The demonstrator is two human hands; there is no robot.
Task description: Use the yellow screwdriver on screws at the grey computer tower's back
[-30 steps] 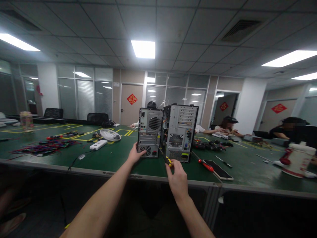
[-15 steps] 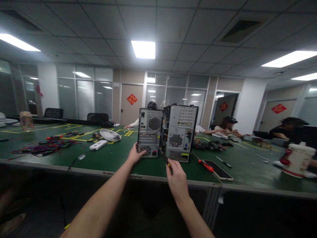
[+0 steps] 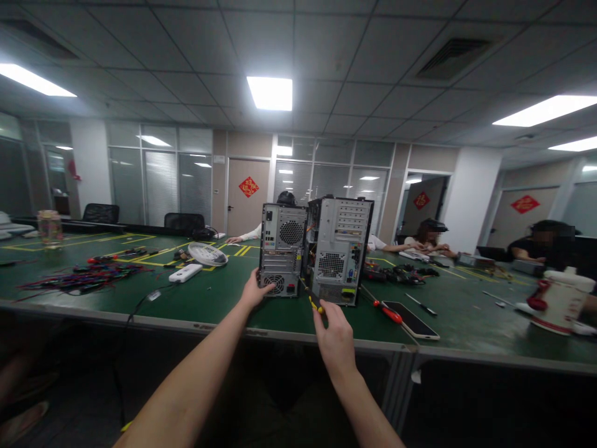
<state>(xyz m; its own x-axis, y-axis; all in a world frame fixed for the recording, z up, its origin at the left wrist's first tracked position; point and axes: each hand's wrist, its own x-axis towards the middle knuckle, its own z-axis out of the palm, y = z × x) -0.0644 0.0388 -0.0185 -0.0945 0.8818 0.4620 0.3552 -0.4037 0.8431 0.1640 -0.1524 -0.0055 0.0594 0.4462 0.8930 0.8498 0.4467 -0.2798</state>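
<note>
1. On my feed, the left hand (image 3: pixel 253 291) rests against the lower left corner of the grey metal computer tower (image 3: pixel 282 249), which stands upright on the green table (image 3: pixel 209 298). I cannot tell whether its fingers clasp the edge.
2. The right hand (image 3: pixel 334 339) is closed around a yellow-and-black-handled screwdriver (image 3: pixel 313 302), whose shaft angles up towards that tower's lower right corner.
3. A second grey tower (image 3: pixel 342 242) stands just beside the first. A red-handled screwdriver (image 3: pixel 387 311) and a black phone (image 3: pixel 410 319) lie to its right.

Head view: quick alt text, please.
The right hand holds a yellow-handled screwdriver with its tip near the lower rear of the left computer case, while the left hand rests against that case's lower corner. A second case stands beside it on the green table.
</note>
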